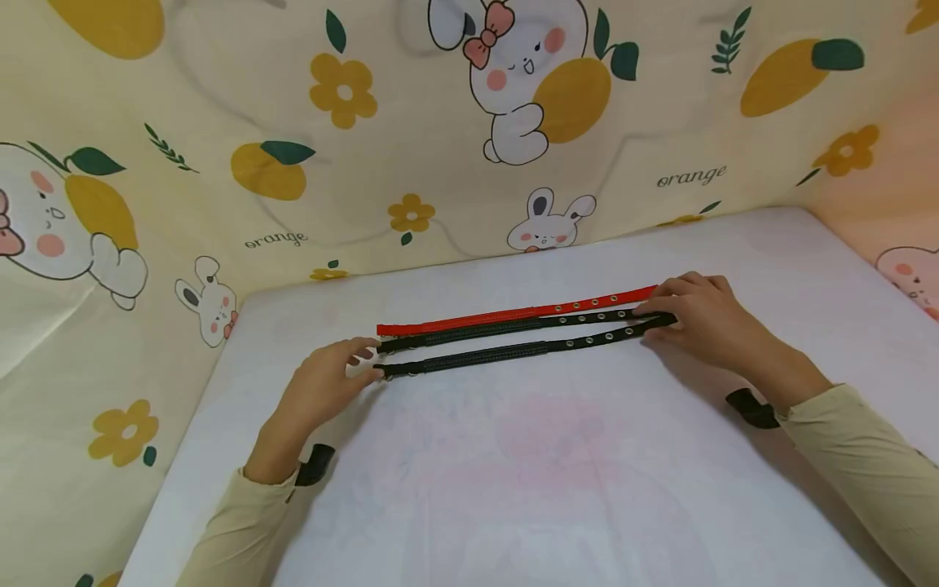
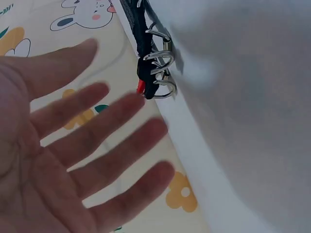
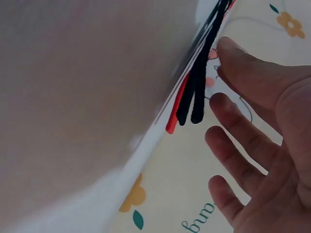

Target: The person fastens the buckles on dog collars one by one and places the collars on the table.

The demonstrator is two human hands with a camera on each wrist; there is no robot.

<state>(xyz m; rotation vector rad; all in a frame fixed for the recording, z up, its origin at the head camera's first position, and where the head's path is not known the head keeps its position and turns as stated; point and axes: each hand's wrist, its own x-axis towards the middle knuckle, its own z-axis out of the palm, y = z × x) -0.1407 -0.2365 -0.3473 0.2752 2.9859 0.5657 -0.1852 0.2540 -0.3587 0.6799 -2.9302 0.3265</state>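
Three narrow buckle collars lie side by side across the white table in the head view: a red collar (image 1: 477, 319) at the back, a black collar (image 1: 484, 330) in the middle and another black collar (image 1: 484, 355) in front. Metal eyelets line their right halves; metal rings and buckles (image 2: 163, 60) show at the left ends. My left hand (image 1: 323, 383) is at those ends, its fingers spread in the left wrist view. At the eyelet ends is my right hand (image 1: 704, 314), thumb and fingers apart in the right wrist view, close beside the loose strap tips.
The white table (image 1: 513, 489) ends at the back against a cream cloth (image 1: 411, 98) printed with rabbits, oranges and flowers. More of this cloth hangs at both sides. A dark strap piece (image 1: 751, 408) hangs under the right wrist, another (image 1: 315, 465) under the left.
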